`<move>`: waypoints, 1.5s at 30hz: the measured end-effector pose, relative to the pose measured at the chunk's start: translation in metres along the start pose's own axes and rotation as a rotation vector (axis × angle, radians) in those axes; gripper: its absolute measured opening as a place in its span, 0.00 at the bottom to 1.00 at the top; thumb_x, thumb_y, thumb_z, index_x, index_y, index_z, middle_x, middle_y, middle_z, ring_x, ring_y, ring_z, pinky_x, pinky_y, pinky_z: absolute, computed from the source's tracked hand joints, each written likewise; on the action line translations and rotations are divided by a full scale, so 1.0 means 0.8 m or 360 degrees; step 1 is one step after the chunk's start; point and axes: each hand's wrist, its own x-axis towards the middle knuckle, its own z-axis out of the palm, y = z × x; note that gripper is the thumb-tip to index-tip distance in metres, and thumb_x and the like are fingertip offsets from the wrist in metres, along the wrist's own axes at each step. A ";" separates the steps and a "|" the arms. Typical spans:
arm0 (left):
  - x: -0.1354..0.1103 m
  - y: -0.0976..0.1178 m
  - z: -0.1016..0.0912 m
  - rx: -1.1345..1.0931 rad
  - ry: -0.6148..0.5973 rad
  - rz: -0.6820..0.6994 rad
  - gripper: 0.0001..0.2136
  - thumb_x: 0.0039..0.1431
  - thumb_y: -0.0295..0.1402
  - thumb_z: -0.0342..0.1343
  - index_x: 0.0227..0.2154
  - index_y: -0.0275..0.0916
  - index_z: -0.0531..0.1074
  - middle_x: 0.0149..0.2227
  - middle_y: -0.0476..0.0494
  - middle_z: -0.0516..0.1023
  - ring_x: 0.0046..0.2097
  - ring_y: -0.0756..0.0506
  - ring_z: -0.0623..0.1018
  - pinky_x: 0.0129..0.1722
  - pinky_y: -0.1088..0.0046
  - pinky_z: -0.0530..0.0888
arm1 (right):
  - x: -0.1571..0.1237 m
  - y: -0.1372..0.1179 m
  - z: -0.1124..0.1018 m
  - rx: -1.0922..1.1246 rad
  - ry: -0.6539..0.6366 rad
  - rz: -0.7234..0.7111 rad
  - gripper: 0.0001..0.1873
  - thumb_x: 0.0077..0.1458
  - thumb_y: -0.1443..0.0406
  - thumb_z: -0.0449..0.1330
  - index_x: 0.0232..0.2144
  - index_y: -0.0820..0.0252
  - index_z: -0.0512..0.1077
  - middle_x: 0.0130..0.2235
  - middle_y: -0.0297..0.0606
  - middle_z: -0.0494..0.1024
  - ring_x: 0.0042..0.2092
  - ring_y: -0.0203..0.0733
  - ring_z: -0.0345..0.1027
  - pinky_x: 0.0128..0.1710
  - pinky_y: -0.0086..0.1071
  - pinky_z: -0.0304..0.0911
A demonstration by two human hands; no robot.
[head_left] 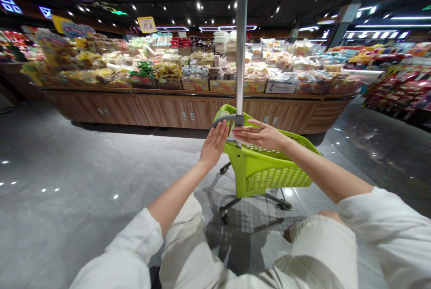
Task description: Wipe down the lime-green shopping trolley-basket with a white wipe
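A lime-green shopping cart (240,163) with a perforated basket and dark wheeled legs stands turned sideways before me. An upright metal pole (240,51) rises from its grey handle (232,118). My left hand (214,144) lies at the left part of the handle with its fingers stretched out and close together. Just right of the pole's foot, my right hand (262,136) is stretched out flat, its fingers pointing left over the near end of the basket. Neither hand wraps round anything. I cannot tell whether the right palm touches the handle.
Beyond the cart runs a long wooden display counter (168,107) piled with packaged foods (198,71). A yellow-edged price sign (147,24) stands above the goods. More packaged goods (400,87) fill a display at the right. The floor (101,190) is shiny grey tile.
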 end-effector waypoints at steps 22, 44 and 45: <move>-0.002 -0.001 0.005 -0.0008 0.0000 0.0012 0.33 0.65 0.20 0.40 0.70 0.30 0.33 0.70 0.31 0.47 0.71 0.41 0.48 0.69 0.57 0.57 | -0.002 -0.006 0.009 -0.0101 -0.0001 -0.0023 0.30 0.66 0.73 0.49 0.67 0.53 0.53 0.65 0.32 0.64 0.66 0.35 0.56 0.73 0.40 0.35; -0.002 0.002 0.006 0.0051 -0.0001 0.0008 0.31 0.65 0.20 0.42 0.69 0.27 0.42 0.70 0.30 0.48 0.71 0.40 0.46 0.69 0.57 0.55 | 0.011 0.015 -0.015 -0.0126 0.0058 0.0026 0.34 0.64 0.75 0.48 0.68 0.49 0.50 0.66 0.32 0.63 0.67 0.37 0.55 0.70 0.42 0.47; -0.002 0.002 0.006 0.0048 -0.0007 0.0006 0.31 0.65 0.20 0.42 0.69 0.27 0.42 0.70 0.30 0.47 0.71 0.40 0.46 0.69 0.57 0.55 | 0.017 0.020 -0.021 -0.0174 0.0079 0.0082 0.35 0.64 0.75 0.48 0.69 0.48 0.48 0.66 0.32 0.62 0.68 0.39 0.53 0.71 0.44 0.46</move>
